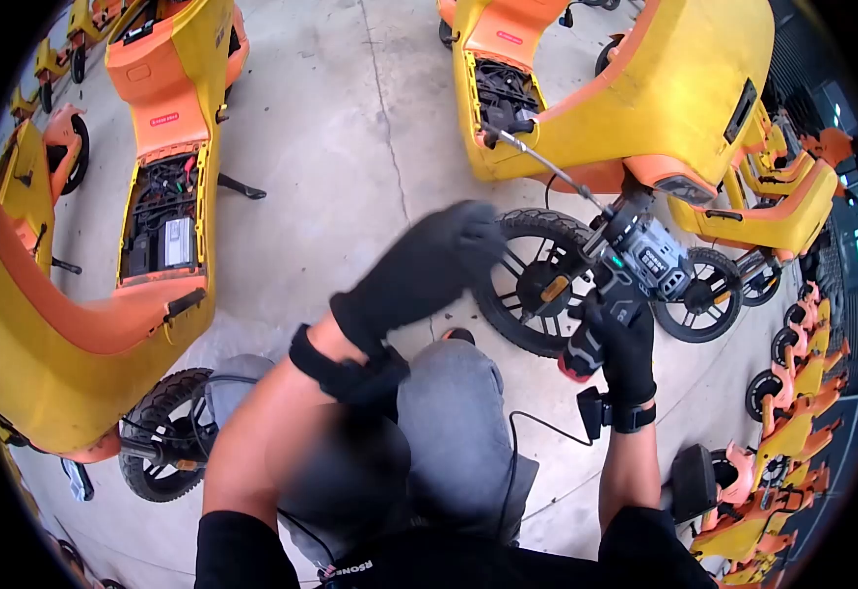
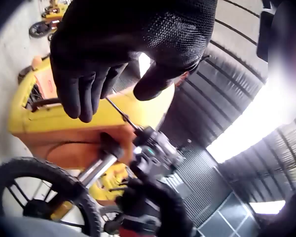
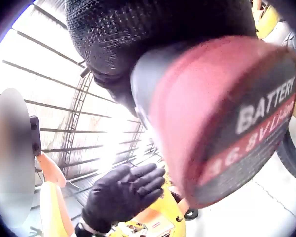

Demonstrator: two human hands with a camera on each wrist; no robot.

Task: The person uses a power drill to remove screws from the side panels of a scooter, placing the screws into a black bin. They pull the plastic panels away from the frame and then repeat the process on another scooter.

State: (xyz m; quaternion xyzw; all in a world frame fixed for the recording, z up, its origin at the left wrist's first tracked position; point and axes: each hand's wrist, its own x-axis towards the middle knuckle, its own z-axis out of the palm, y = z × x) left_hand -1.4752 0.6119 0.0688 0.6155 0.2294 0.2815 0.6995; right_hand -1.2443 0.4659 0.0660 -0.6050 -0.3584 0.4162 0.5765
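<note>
My gloved right hand (image 1: 627,344) grips the handle of a cordless drill (image 1: 653,257), which has a grey body, a small green light and a long thin bit (image 1: 547,165). In the head view the bit's tip overlaps the edge of the yellow scooter's open compartment (image 1: 508,90). The red battery base (image 3: 207,118), marked 16.8V, fills much of the right wrist view. My gloved left hand (image 1: 427,270) is raised in front of me, holding nothing. Its fingers are extended and loosely bent in the left wrist view, and its palm shows in the right wrist view.
A second yellow-orange scooter (image 1: 169,206) stands at the left, its floor compartment open over wiring and a silver box (image 1: 176,242). Close beyond my left hand is a black front wheel (image 1: 537,285). More scooters (image 1: 777,432) line the right side. A cable (image 1: 547,424) hangs near my right wrist.
</note>
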